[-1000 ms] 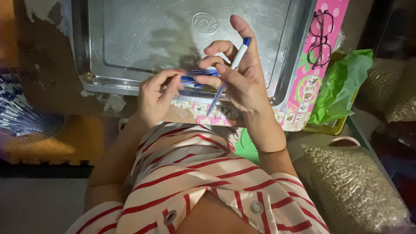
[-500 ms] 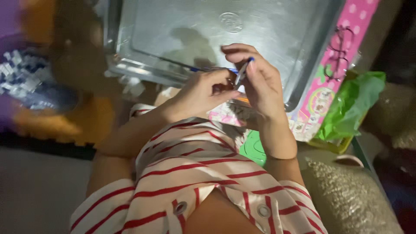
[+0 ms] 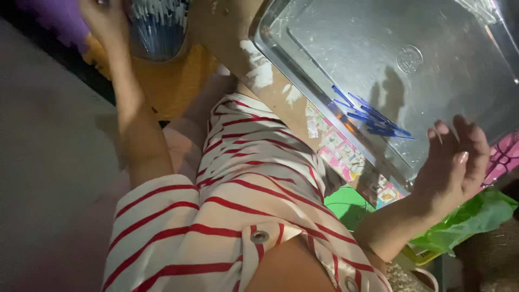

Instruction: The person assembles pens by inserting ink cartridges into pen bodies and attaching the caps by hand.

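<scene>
Blue pens (image 3: 373,116) lying loose in metal tray (image 3: 454,38), right hand (image 3: 454,165) open and empty beside them at tray's rim, left hand (image 3: 105,19) reaching to pen bin (image 3: 157,27), grip unclear, green bag (image 3: 470,216) below right hand, striped shirt (image 3: 243,216) in foreground

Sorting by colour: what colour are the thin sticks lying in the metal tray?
Blue sticks, clearest in the head view.

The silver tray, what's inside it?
A small pile of blue pen parts lies in the silver tray, near its front rim. The rest looks bare metal. The right hand covers a bit of the rim, hiding anything beneath it.
</scene>
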